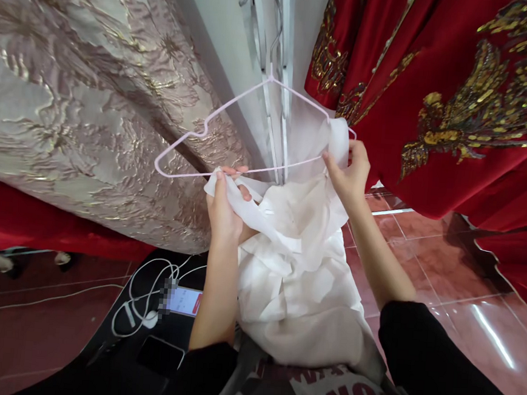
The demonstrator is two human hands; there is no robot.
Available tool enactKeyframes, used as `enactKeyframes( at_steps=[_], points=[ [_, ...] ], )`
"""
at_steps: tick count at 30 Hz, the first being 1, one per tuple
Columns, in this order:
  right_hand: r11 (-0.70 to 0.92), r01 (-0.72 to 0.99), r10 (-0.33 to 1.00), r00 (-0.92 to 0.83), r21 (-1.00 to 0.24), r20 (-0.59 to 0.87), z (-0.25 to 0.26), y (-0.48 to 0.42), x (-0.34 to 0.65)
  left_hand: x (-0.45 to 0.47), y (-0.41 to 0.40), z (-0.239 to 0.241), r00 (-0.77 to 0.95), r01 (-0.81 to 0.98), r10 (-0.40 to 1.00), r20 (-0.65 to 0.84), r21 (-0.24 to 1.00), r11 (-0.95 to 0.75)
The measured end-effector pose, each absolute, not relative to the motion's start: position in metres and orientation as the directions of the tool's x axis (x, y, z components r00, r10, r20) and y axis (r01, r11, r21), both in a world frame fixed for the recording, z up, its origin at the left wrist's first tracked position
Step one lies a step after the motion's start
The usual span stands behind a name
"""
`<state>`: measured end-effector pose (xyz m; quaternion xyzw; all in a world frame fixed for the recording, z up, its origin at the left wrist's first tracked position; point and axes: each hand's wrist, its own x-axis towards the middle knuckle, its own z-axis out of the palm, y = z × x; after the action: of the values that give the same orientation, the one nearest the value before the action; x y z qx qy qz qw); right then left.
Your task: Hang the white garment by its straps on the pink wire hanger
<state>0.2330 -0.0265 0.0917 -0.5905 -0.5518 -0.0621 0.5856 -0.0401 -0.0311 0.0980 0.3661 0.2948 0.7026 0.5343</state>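
Observation:
A pink clothes hanger [239,102] hangs by its metal hook in front of me. A cream-white garment [300,310] of thin cloth drapes from it down over my lap. One sheer shoulder of the garment lies over the hanger's right arm, and my right hand [353,174] is closed on that cloth beside the hanger's end. Below the hanger's lower bar, my left hand [226,210] grips the garment's other edge between thumb and fingers. Its fingertips reach up to the bar. The hanger's left arm is bare.
White metal rails [278,101] stand behind the hanger. Patterned pale fabric [93,99] hangs at left, and red sequined cloth [456,115] at right. A black seat [111,331] holds a lit phone [185,301], a dark phone [160,356] and white cables [131,290]. The floor [423,259] is red tile.

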Motion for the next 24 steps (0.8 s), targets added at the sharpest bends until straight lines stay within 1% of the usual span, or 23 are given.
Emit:
enactKeyframes(
  at_steps=[3, 5, 8, 11, 13, 15, 17, 19, 21, 24],
  points=[
    [0.241, 0.708, 0.658, 0.383, -0.664, 0.648, 0.106, -0.021, 0.233, -0.038, -0.032, 0.098, -0.187, -0.479, 0.955, 0.231, 0.827, -0.294],
    [0.263, 0.646, 0.692, 0.391, -0.717, 0.606, 0.118, -0.021, 0.232, -0.039, -0.032, 0.098, -0.164, -0.464, 0.953, 0.254, 0.833, -0.301],
    [0.32, 0.419, 0.766, 0.413, -0.85, 0.492, 0.135, -0.023, 0.235, -0.039, -0.034, 0.098, -0.108, -0.47, 0.96, 0.257, 0.838, -0.277],
    [0.3, 0.162, 0.841, 0.42, -0.94, 0.341, 0.149, -0.022, 0.244, -0.039, -0.036, 0.098, -0.075, -0.48, 0.965, 0.25, 0.839, -0.255],
    [0.266, 0.035, 0.899, 0.353, -0.963, 0.261, 0.161, -0.022, 0.252, -0.04, -0.035, 0.097, -0.072, -0.49, 0.965, 0.251, 0.834, -0.253],
    [0.231, -0.057, 0.947, 0.243, -0.971, 0.211, 0.176, -0.024, 0.262, -0.043, -0.033, 0.095, -0.064, -0.5, 0.967, 0.245, 0.831, -0.243],
    [0.212, -0.122, 0.967, 0.171, -0.97, 0.19, 0.189, -0.027, 0.274, -0.046, -0.031, 0.094, -0.045, -0.507, 0.971, 0.235, 0.832, -0.225],
    [0.235, -0.145, 0.96, 0.189, -0.961, 0.207, 0.196, -0.029, 0.286, -0.048, -0.029, 0.093, -0.028, -0.51, 0.972, 0.231, 0.833, -0.213],
    [0.295, -0.142, 0.929, 0.275, -0.945, 0.249, 0.19, -0.029, 0.295, -0.049, -0.028, 0.093, -0.028, -0.508, 0.971, 0.237, 0.833, -0.218],
    [0.401, -0.074, 0.835, 0.44, -0.913, 0.331, 0.159, -0.032, 0.291, -0.048, -0.028, 0.094, -0.035, -0.496, 0.97, 0.239, 0.839, -0.224]
  ],
)
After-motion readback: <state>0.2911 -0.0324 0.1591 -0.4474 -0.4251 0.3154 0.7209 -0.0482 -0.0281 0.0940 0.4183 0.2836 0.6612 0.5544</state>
